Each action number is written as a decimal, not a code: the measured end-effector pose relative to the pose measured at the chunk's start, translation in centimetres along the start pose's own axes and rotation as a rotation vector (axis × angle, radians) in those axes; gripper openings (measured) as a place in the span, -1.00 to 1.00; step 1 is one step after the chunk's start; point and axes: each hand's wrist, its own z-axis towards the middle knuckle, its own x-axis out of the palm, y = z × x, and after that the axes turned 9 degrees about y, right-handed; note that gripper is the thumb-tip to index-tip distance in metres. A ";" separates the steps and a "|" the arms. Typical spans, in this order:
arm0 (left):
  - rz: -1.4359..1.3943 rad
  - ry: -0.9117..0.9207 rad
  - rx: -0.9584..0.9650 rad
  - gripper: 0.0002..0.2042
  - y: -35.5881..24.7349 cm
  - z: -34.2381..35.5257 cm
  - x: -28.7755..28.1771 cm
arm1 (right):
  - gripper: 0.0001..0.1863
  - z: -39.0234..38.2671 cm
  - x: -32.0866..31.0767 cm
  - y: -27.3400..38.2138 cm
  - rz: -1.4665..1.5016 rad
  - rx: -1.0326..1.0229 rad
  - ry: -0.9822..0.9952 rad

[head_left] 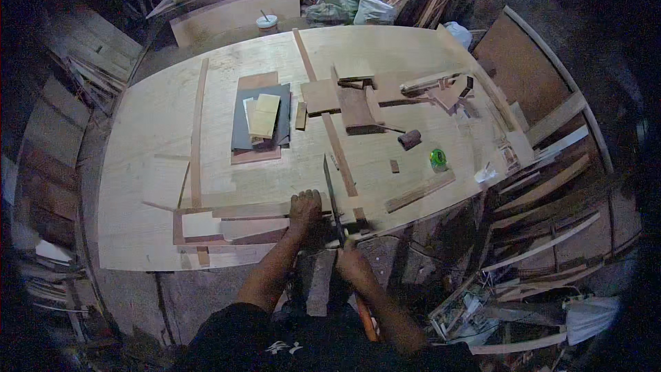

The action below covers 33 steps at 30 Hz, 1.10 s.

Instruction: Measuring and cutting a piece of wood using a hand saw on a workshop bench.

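My left hand (304,208) presses down with curled fingers on a long wooden board (265,224) lying along the near edge of the large pale plywood worktop (151,117). My right hand (350,256), slightly blurred, is closed on the handle of a long, narrow blade, which looks like a saw (332,189). The blade points away from me just right of my left hand and crosses the board near its right part. A small dark block (359,218) is beside the blade. A white rectangular piece (201,224) lies at the board's left part.
Stacked sheets with pale blocks (263,117), brown wood pieces (354,107), a mallet-like tool (410,139), a green tape measure (438,160) and loose strips (420,189) lie on the worktop. Leaning panels (523,55), lumber racks (544,234) and a white bucket (267,24) surround it.
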 end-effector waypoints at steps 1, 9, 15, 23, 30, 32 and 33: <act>0.016 0.026 0.001 -0.70 -0.2 0.3 0.5 | -0.53 1.0 -0.1 0.2 -0.003 0.009 -0.001; 0.039 -0.294 0.019 -0.84 2.3 -0.1 3.4 | -0.53 4.1 -3.7 6.6 0.179 0.650 0.528; 0.047 -0.105 0.015 -0.71 1.0 -0.2 1.4 | -0.53 5.8 -1.2 1.4 0.123 0.670 0.482; -0.105 -0.005 0.194 -0.43 2.0 -0.6 2.7 | -0.59 5.3 -1.4 -1.3 0.120 0.600 0.489; -0.112 -0.103 0.233 -0.61 2.8 -0.1 5.1 | -0.51 6.5 -2.7 2.8 0.084 0.794 0.586; -0.153 -0.091 0.158 -0.65 1.7 -0.1 4.2 | -0.48 5.2 -2.0 1.7 0.063 0.787 0.557; -0.153 -0.090 0.164 -0.65 1.4 -0.1 3.9 | -0.45 4.6 -1.6 1.0 0.040 0.773 0.534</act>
